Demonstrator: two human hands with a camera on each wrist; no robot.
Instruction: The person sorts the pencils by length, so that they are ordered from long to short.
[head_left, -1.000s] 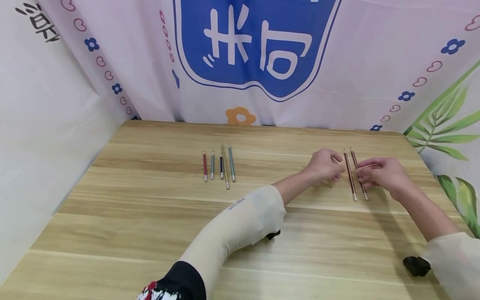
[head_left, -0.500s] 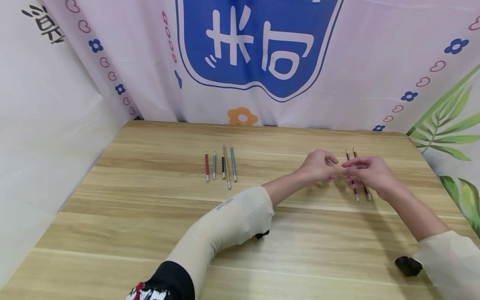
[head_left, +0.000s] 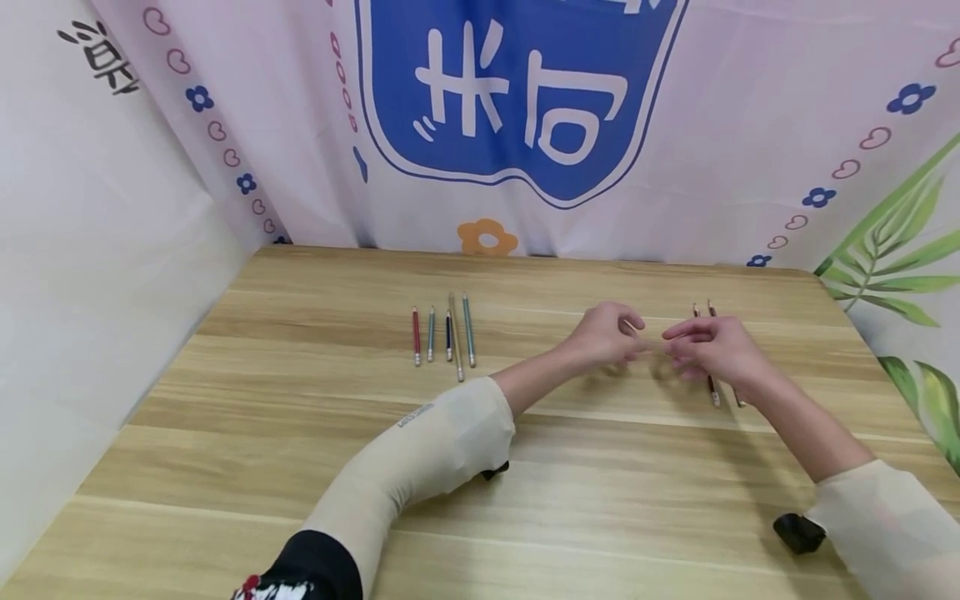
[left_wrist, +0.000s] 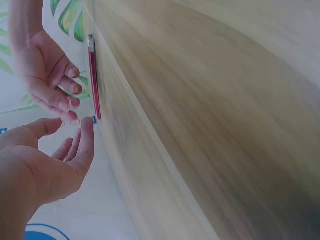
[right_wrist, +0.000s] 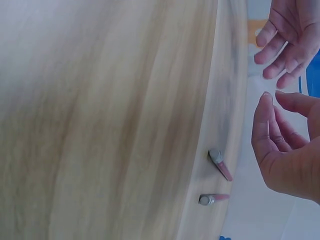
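My left hand (head_left: 606,333) hovers over the right half of the table, fingers loosely bent and holding nothing. Facing it, fingertips a short gap away, is my right hand (head_left: 716,350), also empty and above two dark red pencils. It partly covers them in the head view; the nearer-left pencil (head_left: 713,390) shows its eraser end. In the left wrist view one red pencil (left_wrist: 94,82) lies beyond the hands. The right wrist view shows both eraser ends, one on a tilted-looking pencil (right_wrist: 220,164) and one on the other pencil (right_wrist: 212,199).
Left of centre lie several pencils side by side: a red pencil (head_left: 417,335), a short teal pencil (head_left: 431,335), a dark blue pencil (head_left: 448,337), a gold pencil (head_left: 457,346) and a long teal pencil (head_left: 468,329). A printed curtain (head_left: 712,167) hangs behind the wooden table (head_left: 300,450).
Both hands have moved left, the right one from beside the two dark red pencils to over and past them. The pencils have stayed in place on the table.
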